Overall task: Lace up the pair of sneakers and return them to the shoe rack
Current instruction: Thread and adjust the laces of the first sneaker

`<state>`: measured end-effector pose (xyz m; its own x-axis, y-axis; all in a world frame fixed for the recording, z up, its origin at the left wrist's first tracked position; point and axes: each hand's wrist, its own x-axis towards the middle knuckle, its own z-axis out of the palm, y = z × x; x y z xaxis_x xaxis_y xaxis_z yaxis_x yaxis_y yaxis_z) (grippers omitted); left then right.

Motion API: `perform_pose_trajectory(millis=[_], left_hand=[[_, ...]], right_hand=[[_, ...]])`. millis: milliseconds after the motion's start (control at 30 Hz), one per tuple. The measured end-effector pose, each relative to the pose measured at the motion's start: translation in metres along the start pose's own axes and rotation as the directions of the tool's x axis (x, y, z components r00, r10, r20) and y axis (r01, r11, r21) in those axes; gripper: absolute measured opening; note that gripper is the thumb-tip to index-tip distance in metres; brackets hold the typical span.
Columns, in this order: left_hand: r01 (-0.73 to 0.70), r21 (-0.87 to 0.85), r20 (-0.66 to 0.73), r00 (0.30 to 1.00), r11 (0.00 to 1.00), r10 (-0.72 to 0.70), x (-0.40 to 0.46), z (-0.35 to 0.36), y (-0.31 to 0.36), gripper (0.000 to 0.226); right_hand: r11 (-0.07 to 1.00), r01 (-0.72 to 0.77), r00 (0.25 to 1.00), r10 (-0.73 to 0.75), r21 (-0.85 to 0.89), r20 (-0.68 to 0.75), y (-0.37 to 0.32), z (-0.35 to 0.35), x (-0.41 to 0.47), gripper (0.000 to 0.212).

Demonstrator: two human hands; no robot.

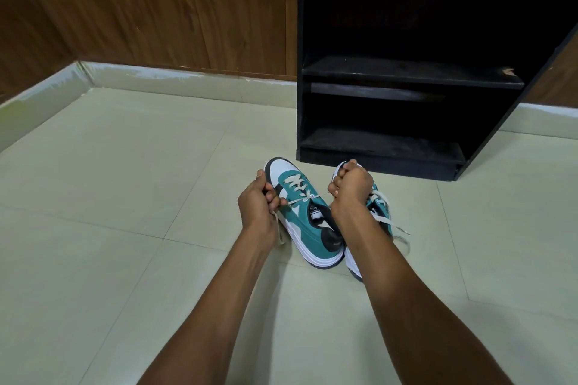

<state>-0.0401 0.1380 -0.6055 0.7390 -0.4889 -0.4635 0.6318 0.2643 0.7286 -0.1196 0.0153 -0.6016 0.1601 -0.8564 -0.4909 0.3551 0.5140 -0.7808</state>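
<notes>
Two teal, white and black sneakers stand side by side on the floor tiles. The left sneaker (305, 216) is laced, and its cream lace (308, 196) is stretched tight across the top. My left hand (258, 200) grips one lace end at the shoe's left; the tail hangs below the fist. My right hand (352, 187) grips the other end, fist closed, right of the shoe. The right sneaker (380, 211) lies mostly hidden behind my right wrist, with loose laces trailing to its right.
A black shoe rack (406, 78) with two shelves stands just behind the sneakers. Wood-panelled walls with a pale skirting (187, 76) run along the back and left. Pale floor tiles (125, 181) spread to the left and front.
</notes>
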Motion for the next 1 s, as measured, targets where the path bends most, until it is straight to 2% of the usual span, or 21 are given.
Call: perform_pose_trajectory(millis=[67,167,233,333,467,567,667,867,1000], left_hand=[[-0.03,0.067,0.038,0.999,0.997,0.027,-0.004,0.005,0.001,0.042],[-0.026,0.091,0.096,0.995,0.996,0.017,-0.011,0.015,0.003,0.027],[-0.022,0.09,0.134,0.991,0.996,0.009,-0.017,0.02,0.004,0.02],[-0.06,0.165,0.184,0.982,0.984,0.029,-0.022,0.023,0.002,0.019],[-0.192,0.289,0.29,0.951,0.938,0.106,-0.031,0.023,0.002,0.016],[-0.289,0.339,0.312,0.933,0.895,0.182,-0.034,0.021,0.005,0.006],[-0.368,0.47,0.305,0.921,0.802,0.243,-0.027,0.018,0.006,0.006],[-0.5,0.708,0.362,0.863,0.498,0.351,-0.018,0.014,0.004,0.027],[-0.481,0.738,0.358,0.874,0.473,0.329,-0.015,0.017,0.003,0.038]], right_hand=[[1.0,-0.001,0.998,0.0,0.013,0.067,-0.003,-0.002,-0.007,0.028],[0.998,-0.042,0.992,0.036,0.048,0.124,-0.005,-0.006,-0.025,0.017],[0.999,-0.045,0.99,0.042,0.024,0.137,-0.004,-0.01,-0.039,0.01],[0.998,-0.033,0.981,0.042,-0.048,0.191,-0.01,-0.015,-0.052,0.01],[0.975,0.081,0.954,-0.016,-0.208,0.299,-0.017,-0.02,-0.056,0.017],[0.919,0.211,0.921,-0.073,-0.333,0.384,-0.017,-0.022,-0.05,0.013],[0.864,0.298,0.909,-0.127,-0.405,0.398,-0.015,-0.024,-0.042,0.012],[0.862,0.296,0.917,-0.136,-0.411,0.374,-0.016,-0.027,-0.038,0.018],[0.861,0.292,0.917,-0.128,-0.416,0.379,-0.014,-0.03,-0.039,0.007]])
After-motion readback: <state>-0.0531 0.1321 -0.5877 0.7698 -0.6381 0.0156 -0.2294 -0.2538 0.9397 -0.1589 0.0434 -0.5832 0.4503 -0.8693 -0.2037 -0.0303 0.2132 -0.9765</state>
